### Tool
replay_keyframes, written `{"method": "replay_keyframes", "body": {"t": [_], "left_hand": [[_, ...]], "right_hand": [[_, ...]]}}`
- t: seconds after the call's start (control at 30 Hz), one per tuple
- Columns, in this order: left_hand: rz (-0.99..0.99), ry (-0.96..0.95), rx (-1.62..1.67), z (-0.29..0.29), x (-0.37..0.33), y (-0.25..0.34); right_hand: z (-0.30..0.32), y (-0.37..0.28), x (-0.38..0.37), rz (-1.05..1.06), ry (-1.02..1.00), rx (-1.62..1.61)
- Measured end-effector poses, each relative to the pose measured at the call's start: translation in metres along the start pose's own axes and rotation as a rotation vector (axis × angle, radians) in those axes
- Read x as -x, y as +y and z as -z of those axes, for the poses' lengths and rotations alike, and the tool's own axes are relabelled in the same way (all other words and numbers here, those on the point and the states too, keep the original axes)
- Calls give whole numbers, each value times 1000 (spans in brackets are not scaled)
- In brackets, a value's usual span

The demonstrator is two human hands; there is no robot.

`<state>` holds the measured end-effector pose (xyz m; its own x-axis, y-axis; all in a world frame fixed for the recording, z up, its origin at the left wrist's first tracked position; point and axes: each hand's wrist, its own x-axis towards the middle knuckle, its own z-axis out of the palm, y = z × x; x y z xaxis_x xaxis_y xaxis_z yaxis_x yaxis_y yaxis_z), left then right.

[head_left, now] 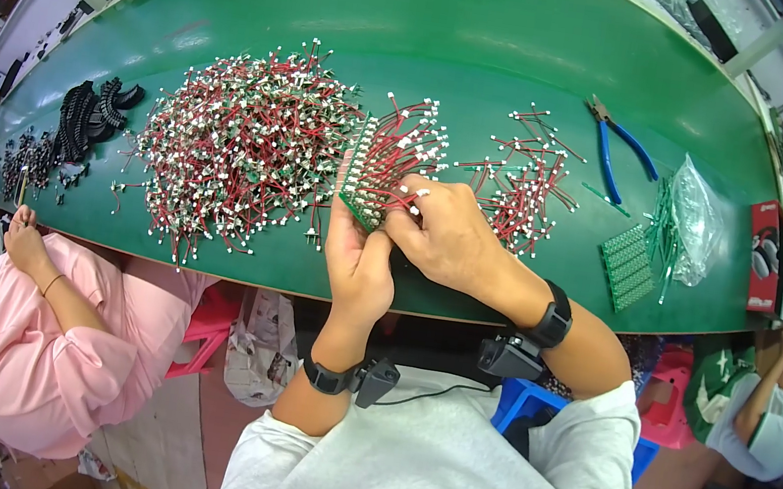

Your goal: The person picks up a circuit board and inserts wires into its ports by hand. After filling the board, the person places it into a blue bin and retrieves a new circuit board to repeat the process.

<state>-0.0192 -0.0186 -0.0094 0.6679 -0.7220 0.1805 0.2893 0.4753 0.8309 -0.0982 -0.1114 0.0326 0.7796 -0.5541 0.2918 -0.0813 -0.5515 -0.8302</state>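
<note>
In the head view, a green circuit panel [358, 202] is being held tilted up above the desk [499, 50], near its front edge and just right of a large heap of red-wired pieces [245, 149]. It is being gripped low by the left hand [361, 265], its fingers being stretched behind the board and the thumb being laid toward the lower front, presumably so that the red leads [403, 146] are being left facing the right hand [447, 237]. There, thumb and fingertips are being pressed together among the lowest leads, apparently pinching one; which one cannot be told

A smaller scatter of leads [524, 188] is being spread farther right, perhaps to be within reach, and blue-handled cutters [605, 163] are being left beyond it. A bare green board [627, 266] is being laid near green strips [661, 232] and a clear plastic bag [699, 228]

The smooth green desk is being shared: at the left, a co-worker in pink [76, 350] is being seated near black parts [89, 117]; at the right, another person [766, 427] is being partly shown beyond a pink stool [670, 399]
</note>
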Motion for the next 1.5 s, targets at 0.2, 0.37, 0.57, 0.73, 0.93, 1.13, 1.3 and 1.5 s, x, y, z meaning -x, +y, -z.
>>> {"method": "replay_keyframes", "body": {"t": [0.2, 0.37, 0.57, 0.73, 0.93, 1.13, 1.3, 1.5], "left_hand": [[-7, -96, -149, 3, -2, 1], [-30, -102, -239, 2, -2, 1], [-30, -1, -58, 3, 0, -3], [-5, -13, 30, 6, 1, -3], [7, -59, -55, 7, 1, -2], [-10, -151, -172, 2, -1, 2], [-9, -178, -189, 1, -2, 2], [32, -62, -71, 5, 1, -3]], "right_hand": [[1, 2, 0, -78, -37, -43], [-4, 5, 0, 81, 59, -26], [-2, 9, -1, 177, 28, -18], [2, 2, -3, 176, 41, 69], [1, 8, -4, 233, 43, 82], [6, 12, -2, 251, 8, 134], [9, 9, -4, 255, -16, 130], [8, 10, -2, 252, -51, 127]]}}
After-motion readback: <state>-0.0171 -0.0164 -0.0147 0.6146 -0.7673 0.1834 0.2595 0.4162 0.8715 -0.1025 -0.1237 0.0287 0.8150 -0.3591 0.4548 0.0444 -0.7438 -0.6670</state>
